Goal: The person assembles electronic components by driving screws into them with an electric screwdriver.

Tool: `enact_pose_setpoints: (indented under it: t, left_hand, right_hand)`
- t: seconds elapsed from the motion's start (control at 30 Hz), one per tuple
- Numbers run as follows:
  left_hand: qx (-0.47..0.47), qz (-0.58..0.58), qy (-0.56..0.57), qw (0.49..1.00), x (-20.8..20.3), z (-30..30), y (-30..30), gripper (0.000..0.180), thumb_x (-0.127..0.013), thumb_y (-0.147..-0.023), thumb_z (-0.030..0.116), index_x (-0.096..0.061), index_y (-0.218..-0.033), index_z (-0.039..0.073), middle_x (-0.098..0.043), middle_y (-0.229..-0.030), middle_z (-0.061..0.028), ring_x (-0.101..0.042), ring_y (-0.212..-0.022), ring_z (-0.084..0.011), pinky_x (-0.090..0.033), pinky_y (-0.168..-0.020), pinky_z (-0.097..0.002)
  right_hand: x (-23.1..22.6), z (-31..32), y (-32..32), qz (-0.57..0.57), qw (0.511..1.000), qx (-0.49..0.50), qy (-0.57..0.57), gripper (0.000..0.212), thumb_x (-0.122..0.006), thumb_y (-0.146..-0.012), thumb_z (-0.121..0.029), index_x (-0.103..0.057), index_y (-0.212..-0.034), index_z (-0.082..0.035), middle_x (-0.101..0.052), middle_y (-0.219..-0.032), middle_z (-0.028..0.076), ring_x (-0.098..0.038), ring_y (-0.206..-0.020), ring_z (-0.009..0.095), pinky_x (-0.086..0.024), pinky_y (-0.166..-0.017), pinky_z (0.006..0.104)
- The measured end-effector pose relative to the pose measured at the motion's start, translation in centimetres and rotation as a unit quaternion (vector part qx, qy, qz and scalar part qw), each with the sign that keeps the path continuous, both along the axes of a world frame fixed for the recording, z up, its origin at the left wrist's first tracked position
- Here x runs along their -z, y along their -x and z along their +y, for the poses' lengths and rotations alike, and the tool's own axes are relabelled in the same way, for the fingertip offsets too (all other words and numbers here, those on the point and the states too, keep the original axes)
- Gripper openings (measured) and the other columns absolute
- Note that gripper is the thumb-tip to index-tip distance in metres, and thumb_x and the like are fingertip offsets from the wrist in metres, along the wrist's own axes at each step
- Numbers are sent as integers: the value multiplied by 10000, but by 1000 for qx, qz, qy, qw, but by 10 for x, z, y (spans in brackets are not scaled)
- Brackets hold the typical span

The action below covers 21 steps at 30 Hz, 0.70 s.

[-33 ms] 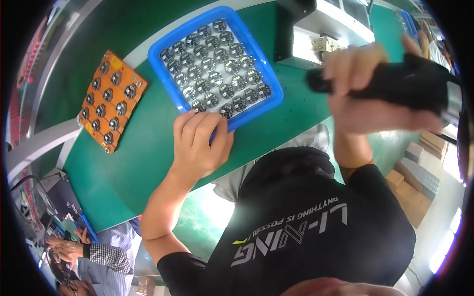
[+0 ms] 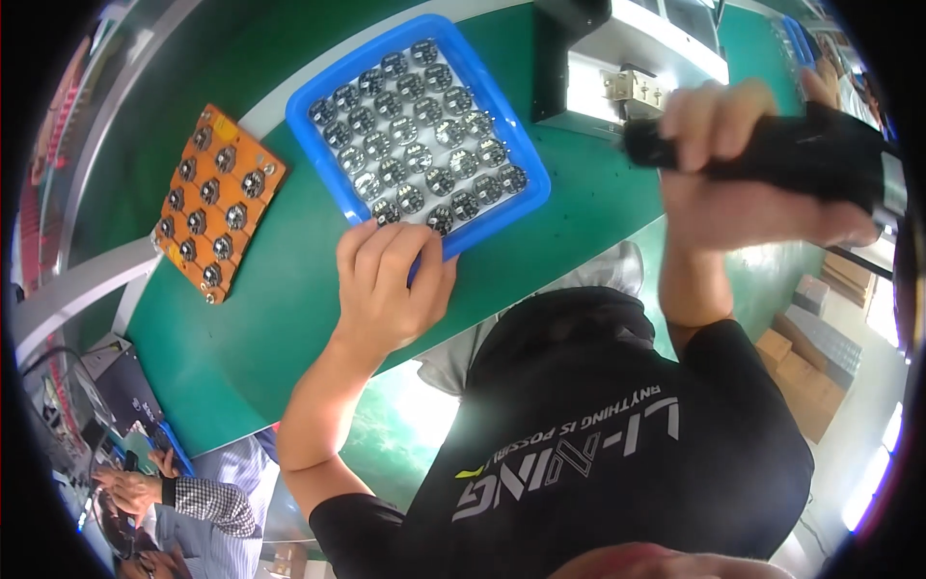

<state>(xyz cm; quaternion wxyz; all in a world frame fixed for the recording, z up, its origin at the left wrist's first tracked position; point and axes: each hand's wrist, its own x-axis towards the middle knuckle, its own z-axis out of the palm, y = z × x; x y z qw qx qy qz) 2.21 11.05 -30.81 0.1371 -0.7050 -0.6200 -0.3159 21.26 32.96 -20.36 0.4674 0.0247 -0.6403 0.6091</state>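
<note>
our left hand clamps the near edge of a blue tray, fingers curled over the rim, as rows of small round parts lie inside it on the green desk. our right hand wraps a black tool, raised to the right of the tray and blurred; we cannot tell what its tip is.

the tray is where we see the most risk. a hard pull or downward press by the left hand could tip it or knock the rows out of line, since nothing we can see fastens the parts. the two parts nearest our fingers are the likeliest to be nudged. a low swing of the tool could clip the tray's right side or the metal fixture beyond it. to the left, well apart from the tool, an orange board carries similar round pieces; a tray shoved that way could strike its corner.

as for writing, our black shirt bears large pale lettering, a smaller line and a yellow-green mark. a dark box at lower left shows a small pale marking too tiny to read. a pale patch on the tool may be a label, but blur hides any print.
</note>
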Motion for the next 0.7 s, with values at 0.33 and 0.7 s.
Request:
enact_pose_setpoints:
  t: [0.33,0.7]
  left_hand:
    - [-13,-13,22,1000,-2,4,-5,224,-772,-726,175,-680,-881,41,-575,-1054,-69,-543,-955,-225,-418,-896,-424]
    - [-2,-16,13,1000,-1,-4,10,292,-820,-676,200,-681,-879,43,-567,-1016,-70,-540,-894,-234,-445,-835,-419]
  right_hand:
    - [5,31,-17,-30,991,100,-78,1047,-264,-669,-983,-540,-1214,-133,-494,-651,64,-428,-491,186,-369,-545,334]
    - [13,37,-3,-38,993,-42,99,981,-386,-663,-963,-536,-1203,-158,-460,-694,39,-397,-546,153,-333,-612,310]
